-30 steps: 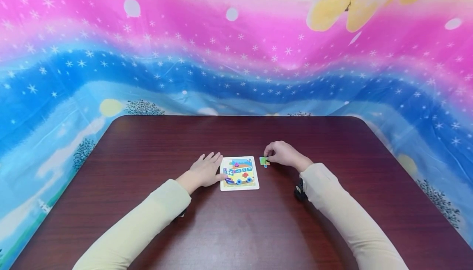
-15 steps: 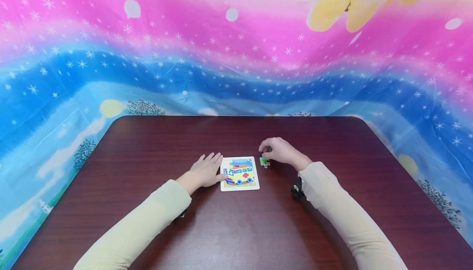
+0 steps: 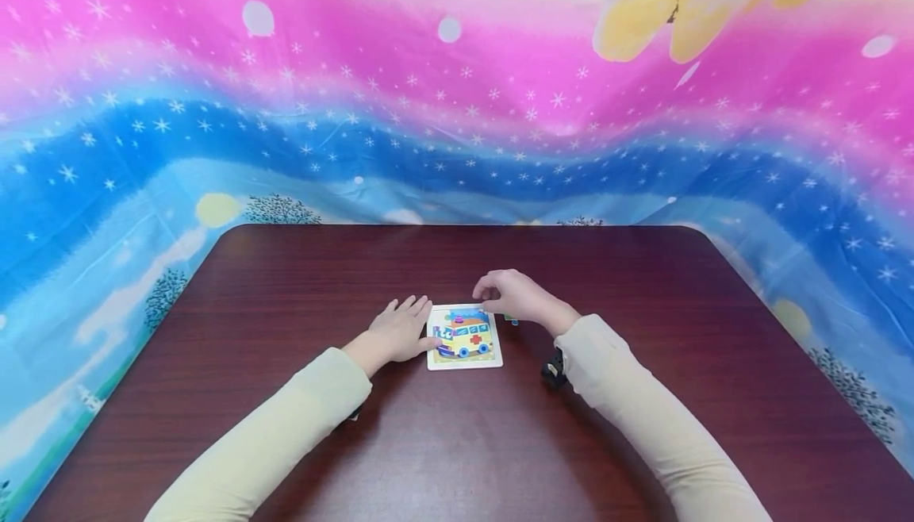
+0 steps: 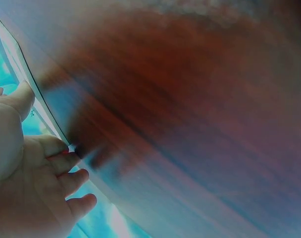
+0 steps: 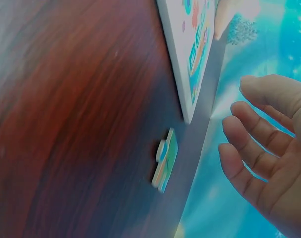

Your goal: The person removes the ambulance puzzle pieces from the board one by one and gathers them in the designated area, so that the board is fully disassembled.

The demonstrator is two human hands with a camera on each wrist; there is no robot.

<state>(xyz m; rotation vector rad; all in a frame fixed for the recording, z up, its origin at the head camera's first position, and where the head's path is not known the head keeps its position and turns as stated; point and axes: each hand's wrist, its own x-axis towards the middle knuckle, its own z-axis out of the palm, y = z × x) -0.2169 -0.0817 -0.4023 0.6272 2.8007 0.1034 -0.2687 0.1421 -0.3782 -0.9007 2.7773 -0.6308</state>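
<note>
A jigsaw puzzle [image 3: 467, 339] in a white frame, showing a yellow ambulance with a red cross, lies on the table. My left hand [image 3: 401, 332] rests at its left edge, fingers spread and thumb over the picture. In the left wrist view that thumb and the fingers meet the frame's edge [image 4: 46, 115]. Over the frame's far right corner hovers my right hand [image 3: 517, 296], its fingers loosely bent with nothing visible between them. Beside the frame lies a loose green puzzle piece [image 5: 165, 161], mostly hidden by the right hand in the head view.
The dark red-brown wooden table [image 3: 457, 443] has rounded far corners. Behind it and along both sides hangs a bright cloth [image 3: 457, 109] with snowflakes in pink and blue. A black device [image 3: 553, 371] is worn on the right wrist.
My right hand has let go of the green puzzle piece and moved left, from above that piece to the frame's far right corner. The left hand and the frame have stayed put.
</note>
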